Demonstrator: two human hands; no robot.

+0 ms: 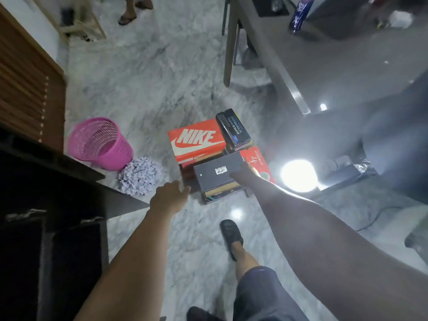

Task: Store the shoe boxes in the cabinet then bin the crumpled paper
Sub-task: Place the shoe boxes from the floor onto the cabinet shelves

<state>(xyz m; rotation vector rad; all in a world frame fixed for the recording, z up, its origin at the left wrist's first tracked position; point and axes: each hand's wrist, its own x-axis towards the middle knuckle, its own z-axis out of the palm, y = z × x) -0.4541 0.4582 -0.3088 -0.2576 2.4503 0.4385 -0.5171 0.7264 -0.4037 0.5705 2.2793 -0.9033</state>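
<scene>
Orange cardboard marks the Nike box [196, 141], a crisp rectangular lid with a white swoosh, stacked with other shoe boxes on the glossy grey-veined marble floor [143, 72]. A narrow black box [232, 129] lies tilted across its far right corner; a red box [260, 164] sits at the stack's right edge. Nearest the person is a matte dark grey box [216, 174] with a small white label. Left of the stack lies a spiky heap of crumpled paper [140, 179], touching a pink mesh plastic bin [99, 142]. The dark cabinet [58, 205] stands open at the left; a grey table [324, 66] fills the right. The right hand [243, 174] rests on the grey box's right edge, fingers curled over it. The left hand [170, 195] reaches toward its left edge, fingers loosely bent, holding nothing.
</scene>
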